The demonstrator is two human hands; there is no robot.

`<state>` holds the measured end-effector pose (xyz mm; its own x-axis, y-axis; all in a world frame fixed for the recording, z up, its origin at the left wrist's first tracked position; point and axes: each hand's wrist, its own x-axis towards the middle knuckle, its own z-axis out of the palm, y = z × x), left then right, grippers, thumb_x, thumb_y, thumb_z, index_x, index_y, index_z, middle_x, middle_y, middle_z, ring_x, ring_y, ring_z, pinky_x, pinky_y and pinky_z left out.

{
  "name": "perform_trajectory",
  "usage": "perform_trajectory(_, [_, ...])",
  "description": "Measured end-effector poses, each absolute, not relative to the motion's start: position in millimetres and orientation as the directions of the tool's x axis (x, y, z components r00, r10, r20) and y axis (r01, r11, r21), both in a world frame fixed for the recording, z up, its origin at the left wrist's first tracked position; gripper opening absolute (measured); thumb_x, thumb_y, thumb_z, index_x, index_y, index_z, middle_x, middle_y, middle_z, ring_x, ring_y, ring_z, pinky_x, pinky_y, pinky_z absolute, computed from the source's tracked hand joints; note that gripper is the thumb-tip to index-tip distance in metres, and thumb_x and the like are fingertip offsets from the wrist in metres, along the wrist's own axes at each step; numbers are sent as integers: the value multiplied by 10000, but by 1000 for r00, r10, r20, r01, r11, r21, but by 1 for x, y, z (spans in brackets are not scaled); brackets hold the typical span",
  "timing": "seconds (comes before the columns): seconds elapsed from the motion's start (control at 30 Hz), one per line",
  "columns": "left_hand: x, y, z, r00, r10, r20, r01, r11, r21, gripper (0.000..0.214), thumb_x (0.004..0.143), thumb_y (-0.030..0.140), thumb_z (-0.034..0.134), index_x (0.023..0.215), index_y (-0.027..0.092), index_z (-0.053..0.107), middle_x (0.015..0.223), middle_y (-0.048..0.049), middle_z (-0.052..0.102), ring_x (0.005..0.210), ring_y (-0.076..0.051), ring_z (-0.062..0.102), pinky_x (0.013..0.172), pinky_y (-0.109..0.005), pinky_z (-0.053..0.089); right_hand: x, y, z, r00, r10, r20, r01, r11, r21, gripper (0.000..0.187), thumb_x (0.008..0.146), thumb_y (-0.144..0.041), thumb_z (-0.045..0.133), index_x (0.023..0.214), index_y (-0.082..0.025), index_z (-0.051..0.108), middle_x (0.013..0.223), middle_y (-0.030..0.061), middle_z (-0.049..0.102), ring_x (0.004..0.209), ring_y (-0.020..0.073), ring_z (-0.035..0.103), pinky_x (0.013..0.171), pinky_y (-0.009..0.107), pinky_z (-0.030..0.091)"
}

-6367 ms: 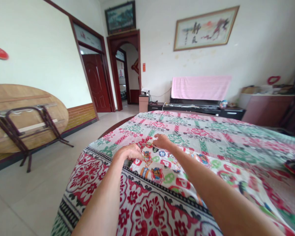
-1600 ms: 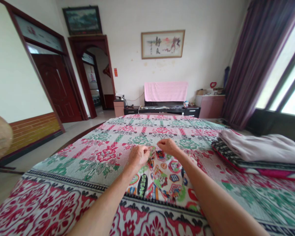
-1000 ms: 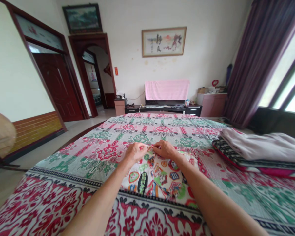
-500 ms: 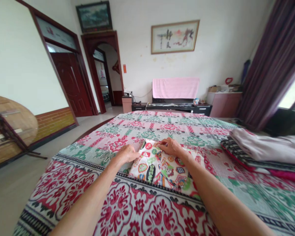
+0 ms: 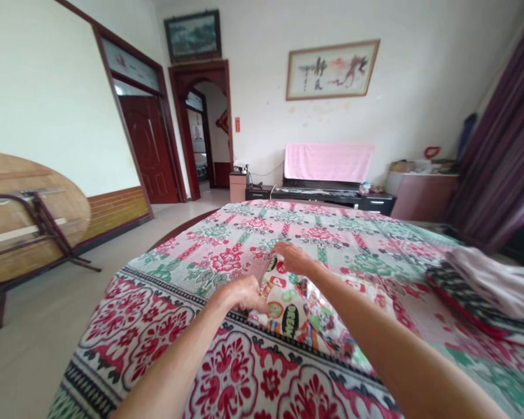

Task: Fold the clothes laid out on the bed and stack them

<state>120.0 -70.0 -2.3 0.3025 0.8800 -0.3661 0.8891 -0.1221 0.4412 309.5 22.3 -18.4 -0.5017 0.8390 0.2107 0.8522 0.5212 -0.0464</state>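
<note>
A white cloth (image 5: 288, 297) with colourful cartoon and lettering prints lies folded on the bedspread in front of me. It looks like a garment, but its exact kind is hard to make out. At its near left edge is my left hand (image 5: 245, 293), fingers curled on the fabric and thumb lying over the print. My right hand (image 5: 293, 259) reaches across to the far left corner, its fingers bent down and closed at the cloth's edge. The right forearm hides part of the cloth's right side.
The cloth rests on a red, green and white patterned bedspread (image 5: 227, 372). Folded clothes (image 5: 484, 291) are stacked at the right. A folded round table (image 5: 30, 198) leans at the left wall. Beyond the bed stands a low black cabinet (image 5: 378, 203) below a pink towel (image 5: 329, 161).
The view has turned left, so the room appears shifted right. My right hand has moved to the cloth's far left corner, and my left hand has slid nearer along its left edge.
</note>
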Motion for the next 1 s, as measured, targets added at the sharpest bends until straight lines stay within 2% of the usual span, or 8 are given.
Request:
perform_trajectory(0.07, [123,-72,0,302,883,-360,895,-132,426,292,543,426,693,461,195,534,404,44,414,406,-105,398,435,-243,331,304,29,-16,-566,813,134,818,575,-33,523,655,-10,584,1142,-186,657,1235,103,610,1131,221,549,938,272,417])
perform_trajectory(0.17, [125,-73,2,307,868,-389,903,-136,408,264,551,413,677,483,189,555,410,38,444,434,-105,431,443,-221,338,301,40,-8,-570,822,-7,822,570,-10,345,626,-40,628,929,-163,738,959,95,718,926,225,641,789,245,469])
perform_trajectory(0.27, [122,-68,4,308,846,-436,901,-112,420,225,556,395,663,533,183,590,449,29,500,456,-110,477,453,-208,361,301,50,0,-527,850,-22,850,527,2,294,597,-56,650,846,-177,749,851,70,735,836,225,658,714,239,473])
perform_trajectory(0.37, [113,-58,4,242,899,-366,908,-77,411,216,560,390,668,574,181,614,512,13,541,508,-125,519,484,-214,373,303,58,2,-478,875,72,877,481,-17,308,659,-122,635,943,-190,730,926,69,732,873,224,655,714,238,468])
perform_trajectory(0.47, [104,-49,4,98,985,-143,926,-37,375,225,574,398,665,582,180,610,542,6,543,551,-131,515,501,-222,349,305,62,-1,-338,904,264,919,377,-114,260,733,-162,579,953,-198,713,908,61,730,841,208,657,685,233,460])
perform_trajectory(0.63, [104,-50,14,-19,998,66,859,-18,512,147,591,299,634,693,193,636,634,17,604,588,-117,507,519,-215,320,313,58,0,-179,895,409,916,304,-264,227,724,-139,576,900,-196,708,887,49,725,819,195,651,686,238,455])
perform_trajectory(0.77, [116,-65,31,55,985,162,799,-140,585,138,619,271,588,718,187,634,651,18,614,586,-111,500,532,-220,318,336,48,11,-130,850,510,885,332,-327,207,714,-140,572,871,-194,696,881,42,720,821,190,653,724,255,467])
perform_trajectory(1.0, [163,-100,47,277,932,236,734,-363,573,133,676,270,558,723,173,635,632,5,612,566,-101,492,540,-230,317,400,7,-2,-17,777,629,778,405,-480,167,688,-160,558,808,-196,669,873,35,717,830,189,654,772,287,484])
